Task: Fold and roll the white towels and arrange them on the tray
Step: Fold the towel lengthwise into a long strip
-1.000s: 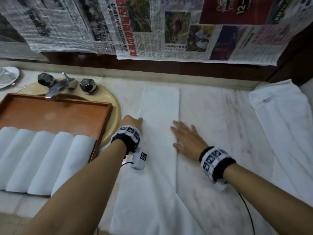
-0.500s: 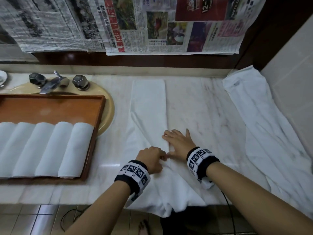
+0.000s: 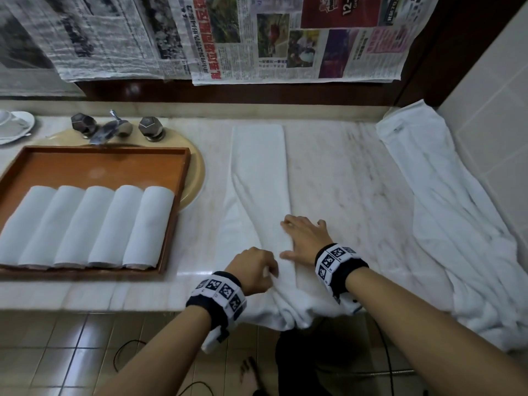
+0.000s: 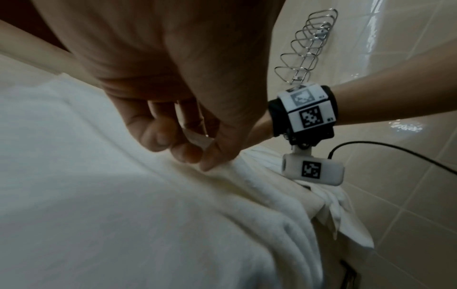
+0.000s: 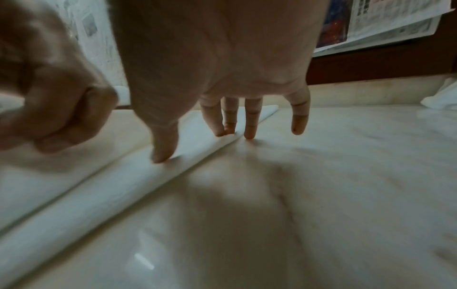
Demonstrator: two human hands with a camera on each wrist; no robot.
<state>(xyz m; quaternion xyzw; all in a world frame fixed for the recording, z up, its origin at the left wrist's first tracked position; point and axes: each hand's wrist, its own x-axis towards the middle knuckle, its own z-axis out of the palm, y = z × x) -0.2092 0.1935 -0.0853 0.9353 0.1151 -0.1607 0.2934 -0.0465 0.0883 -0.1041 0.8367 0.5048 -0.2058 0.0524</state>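
Observation:
A long white towel (image 3: 258, 164) lies folded into a narrow strip on the marble counter, its near end bunched and hanging over the front edge. My left hand (image 3: 255, 271) curls over that near end, and its fingertips (image 4: 190, 156) pinch a fold of the towel (image 4: 99, 195). My right hand (image 3: 305, 238) lies flat with straight fingers (image 5: 249, 129) pressing the towel's right edge (image 5: 123, 185). A wooden tray (image 3: 100, 167) at the left holds several rolled white towels (image 3: 85, 224) side by side.
A second loose white towel (image 3: 445, 224) sprawls along the counter's right side by the tiled wall. The tray sits over a beige sink (image 3: 197, 172) with a faucet (image 3: 114, 130). Newspaper (image 3: 257, 38) covers the wall behind. A white dish (image 3: 14, 125) sits far left.
Both hands slid back along the towel from its middle toward the counter's front edge. The left hand went from lying on the towel to curling over its bunched near end.

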